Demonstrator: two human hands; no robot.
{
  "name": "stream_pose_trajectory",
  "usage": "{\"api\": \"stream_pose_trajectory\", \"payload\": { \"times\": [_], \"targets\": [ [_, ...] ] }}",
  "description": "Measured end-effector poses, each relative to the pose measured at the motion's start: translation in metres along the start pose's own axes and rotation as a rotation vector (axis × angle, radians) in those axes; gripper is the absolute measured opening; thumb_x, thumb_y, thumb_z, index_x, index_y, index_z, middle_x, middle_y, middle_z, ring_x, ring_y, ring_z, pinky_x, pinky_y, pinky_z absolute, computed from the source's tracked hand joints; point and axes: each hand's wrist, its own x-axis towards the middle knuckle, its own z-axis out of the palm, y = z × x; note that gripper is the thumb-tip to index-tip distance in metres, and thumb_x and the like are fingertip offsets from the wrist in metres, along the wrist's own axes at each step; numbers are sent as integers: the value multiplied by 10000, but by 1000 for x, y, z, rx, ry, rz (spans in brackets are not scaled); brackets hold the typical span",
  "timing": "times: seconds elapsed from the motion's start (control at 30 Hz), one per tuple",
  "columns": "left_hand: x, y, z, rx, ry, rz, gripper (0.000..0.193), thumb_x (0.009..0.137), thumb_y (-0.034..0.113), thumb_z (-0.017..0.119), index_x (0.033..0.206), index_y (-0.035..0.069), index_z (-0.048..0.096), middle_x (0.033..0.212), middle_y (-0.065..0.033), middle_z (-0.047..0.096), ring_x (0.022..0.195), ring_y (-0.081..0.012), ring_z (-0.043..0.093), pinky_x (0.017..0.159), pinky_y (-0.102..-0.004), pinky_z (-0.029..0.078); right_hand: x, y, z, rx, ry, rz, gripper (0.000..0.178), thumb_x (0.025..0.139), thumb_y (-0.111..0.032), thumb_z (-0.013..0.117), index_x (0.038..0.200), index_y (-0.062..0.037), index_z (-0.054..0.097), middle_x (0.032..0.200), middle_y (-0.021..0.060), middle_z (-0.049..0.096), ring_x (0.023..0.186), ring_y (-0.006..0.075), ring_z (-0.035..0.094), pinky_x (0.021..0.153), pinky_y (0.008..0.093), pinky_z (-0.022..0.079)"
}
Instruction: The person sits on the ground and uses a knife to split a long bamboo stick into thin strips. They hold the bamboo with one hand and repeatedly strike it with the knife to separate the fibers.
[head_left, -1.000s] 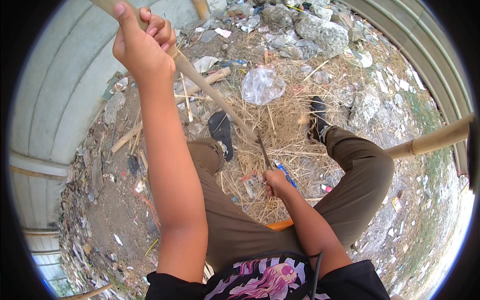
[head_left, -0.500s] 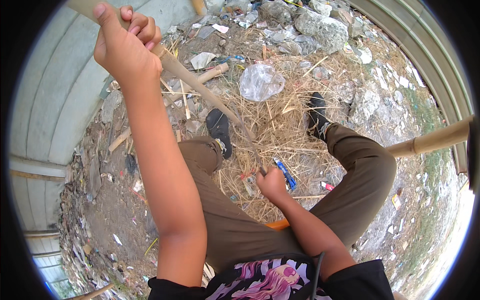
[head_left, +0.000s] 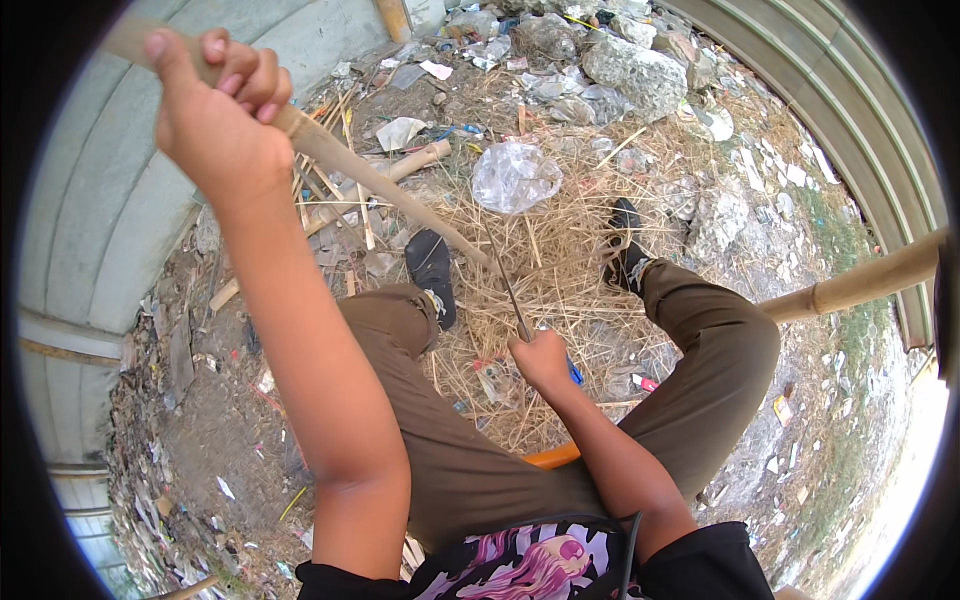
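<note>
My left hand is raised at the upper left, its fingers wrapped round a long bamboo pole. The pole slants down from there, and its lower end lies over the straw between my feet. My right hand, low between my knees, is closed on the handle of a knife. The long, thin, dark blade points up and away, meeting or passing close by the pole's lower end; whether they touch I cannot tell. Just beside my right hand, a blue object on the ground is mostly hidden by it.
Dry straw and bamboo shavings cover the ground between my shoes. Beyond lie a clear plastic bag, a short bamboo piece and rocks. Corrugated panels rise at the left; another bamboo pole extends at the right.
My left hand and the bamboo pole have shifted left and slightly down. The knife blade stands a little steeper, and the blue object is now mostly covered by my right hand.
</note>
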Motion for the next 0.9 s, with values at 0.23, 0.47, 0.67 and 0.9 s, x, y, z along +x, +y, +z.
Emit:
{"api": "stream_pose_trajectory", "payload": {
  "times": [0.23,0.47,0.67,0.9],
  "targets": [
    [6,-9,-34,92,106,19,499,1058,490,410,784,72,408,612,16,282,493,-94,186,462,-252,174,-10,4,18,-124,19,-515,199,836,-149,638,767,37,628,640,180,664,527,295,653,566,380,525],
    [4,-14,-35,80,87,-55,498,1055,501,406,767,95,403,592,33,257,486,-85,170,456,-251,168,21,58,18,-187,6,67,289,817,-128,626,633,44,485,531,142,535,460,230,530,500,395,467],
    [4,-12,-53,68,105,-53,506,1040,518,433,757,99,399,586,32,254,478,-84,170,446,-257,165,-20,-43,10,-104,101,-587,273,843,-152,632,661,10,510,518,117,505,446,218,510,478,366,414],
    [6,-7,-42,8,78,-85,511,1017,526,491,734,114,387,569,31,264,449,-79,183,419,-253,170,42,133,-2,-472,-54,258,508,800,-413,687,1084,7,721,1026,266,707,1018,346,703,867,429,562]
  ]
}}
